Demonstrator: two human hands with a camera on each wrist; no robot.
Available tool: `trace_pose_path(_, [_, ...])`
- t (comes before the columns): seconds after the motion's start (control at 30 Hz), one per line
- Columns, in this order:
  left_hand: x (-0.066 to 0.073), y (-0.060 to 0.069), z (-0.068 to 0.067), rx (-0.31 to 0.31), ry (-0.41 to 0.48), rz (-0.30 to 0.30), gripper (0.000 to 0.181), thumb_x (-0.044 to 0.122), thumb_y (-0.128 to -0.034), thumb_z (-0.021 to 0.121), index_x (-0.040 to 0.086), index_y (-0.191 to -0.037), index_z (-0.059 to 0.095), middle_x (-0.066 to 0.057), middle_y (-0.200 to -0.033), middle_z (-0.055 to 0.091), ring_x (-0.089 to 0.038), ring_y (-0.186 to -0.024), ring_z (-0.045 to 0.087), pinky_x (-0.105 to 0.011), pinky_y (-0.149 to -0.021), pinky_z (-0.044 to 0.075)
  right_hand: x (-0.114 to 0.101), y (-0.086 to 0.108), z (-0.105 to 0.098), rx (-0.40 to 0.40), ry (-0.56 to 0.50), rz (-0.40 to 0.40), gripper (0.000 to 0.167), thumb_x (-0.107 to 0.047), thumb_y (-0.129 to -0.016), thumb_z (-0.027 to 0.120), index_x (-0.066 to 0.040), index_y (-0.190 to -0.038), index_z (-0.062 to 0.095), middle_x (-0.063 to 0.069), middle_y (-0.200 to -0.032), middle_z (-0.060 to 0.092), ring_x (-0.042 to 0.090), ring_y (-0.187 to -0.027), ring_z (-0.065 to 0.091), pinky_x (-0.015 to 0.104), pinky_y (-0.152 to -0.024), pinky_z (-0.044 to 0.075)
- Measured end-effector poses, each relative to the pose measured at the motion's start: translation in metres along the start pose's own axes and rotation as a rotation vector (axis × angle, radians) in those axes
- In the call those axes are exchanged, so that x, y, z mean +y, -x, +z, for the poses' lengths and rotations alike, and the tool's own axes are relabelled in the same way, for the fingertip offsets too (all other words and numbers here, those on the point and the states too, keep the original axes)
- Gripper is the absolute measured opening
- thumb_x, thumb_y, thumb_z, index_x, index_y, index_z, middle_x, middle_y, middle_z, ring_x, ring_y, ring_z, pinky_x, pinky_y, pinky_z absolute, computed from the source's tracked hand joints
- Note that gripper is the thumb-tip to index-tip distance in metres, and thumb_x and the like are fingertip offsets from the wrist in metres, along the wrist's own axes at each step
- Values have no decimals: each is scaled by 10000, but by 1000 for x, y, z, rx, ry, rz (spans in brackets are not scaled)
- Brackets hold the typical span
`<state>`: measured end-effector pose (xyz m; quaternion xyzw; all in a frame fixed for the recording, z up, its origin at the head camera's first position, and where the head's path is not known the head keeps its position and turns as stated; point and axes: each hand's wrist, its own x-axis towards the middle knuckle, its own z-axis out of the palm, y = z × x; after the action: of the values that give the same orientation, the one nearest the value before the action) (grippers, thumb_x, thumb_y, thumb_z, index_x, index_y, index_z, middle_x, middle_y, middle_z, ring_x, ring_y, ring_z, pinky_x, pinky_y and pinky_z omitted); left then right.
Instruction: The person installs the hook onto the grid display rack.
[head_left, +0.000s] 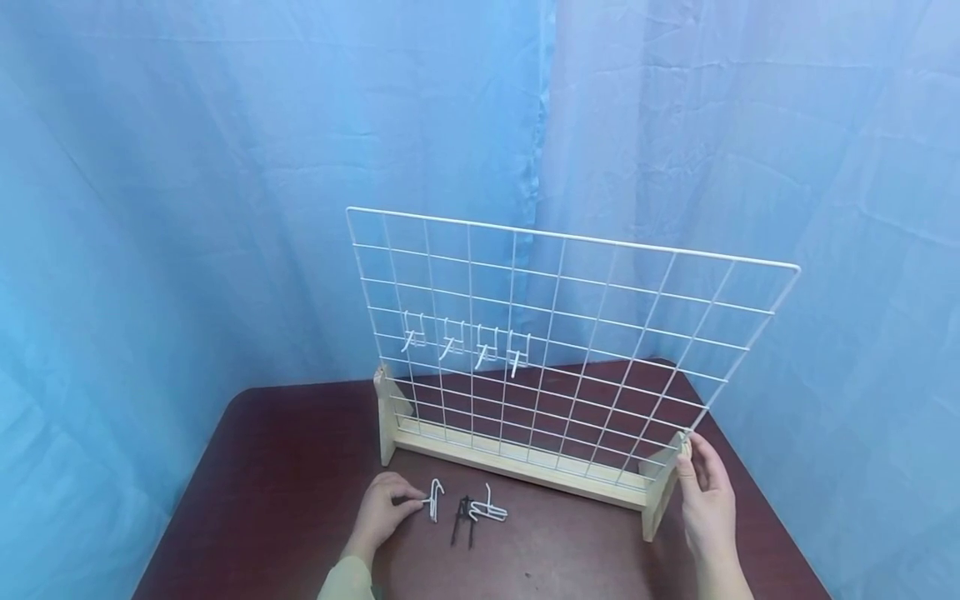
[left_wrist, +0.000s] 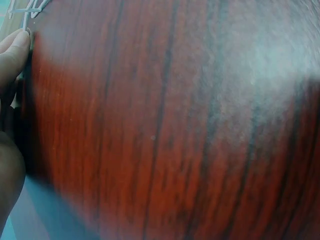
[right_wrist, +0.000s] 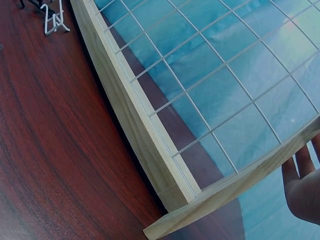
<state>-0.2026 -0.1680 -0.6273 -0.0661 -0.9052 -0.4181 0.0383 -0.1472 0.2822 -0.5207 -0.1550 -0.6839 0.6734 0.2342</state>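
Left hand: reaching in from a pale sleeve (head_left: pixel 348 581), this hand (head_left: pixel 381 512) is pinching a white hook (head_left: pixel 435 502) between thumb and fingertips.
Pinched hook: it is standing roughly upright in front of the stand, near its left end; whether it is touching the table, I cannot tell.
Right hand: this hand (head_left: pixel 708 500) is gripping the right end of the wooden stand (head_left: pixel 517 469), the thumb lying on the near side and the fingers bending around the outer side.
Grid: the white wire grid (head_left: pixel 550 340) is standing in the stand, rising above both end pieces.
Hung hooks: four white hooks (head_left: pixel 486 354) are hanging in a row on the grid's left half, their prongs pointing forward and down.
Loose hooks: a black hook (head_left: pixel 464 508) and another white hook (head_left: pixel 491 511) are lying together, just right of the pinched one.
Table: the dark red table (head_left: pixel 300 467) is carrying the stand and the loose pair.
Backdrop: a blue curtain (head_left: pixel 262 208) is hanging behind and on both sides.
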Motion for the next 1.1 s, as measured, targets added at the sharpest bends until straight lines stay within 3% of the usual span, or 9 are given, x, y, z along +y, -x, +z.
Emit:
trace_pose_path(0.6, [1, 7, 8, 33, 7, -39, 126, 120, -790, 798, 218, -793, 718, 134, -835, 626, -192, -992, 555, -473, -954, 440, 0, 0, 1, 3, 6, -3, 457, -148, -1021, 546, -36, -1454, 450, -132, -1272, 524, 127, -1337, 435, 117, -991, 400])
trace_pose_path(1.1, [10, 17, 5, 206, 133, -129, 72, 91, -834, 770, 139, -859, 723, 23, -924, 673, -241, -968, 629, -489, -930, 489, -1, 0, 1, 2, 2, 7, 463, -160, -1024, 544, -48, -1462, 445, -87, -1322, 523, 140, -1371, 408, 134, -1020, 384])
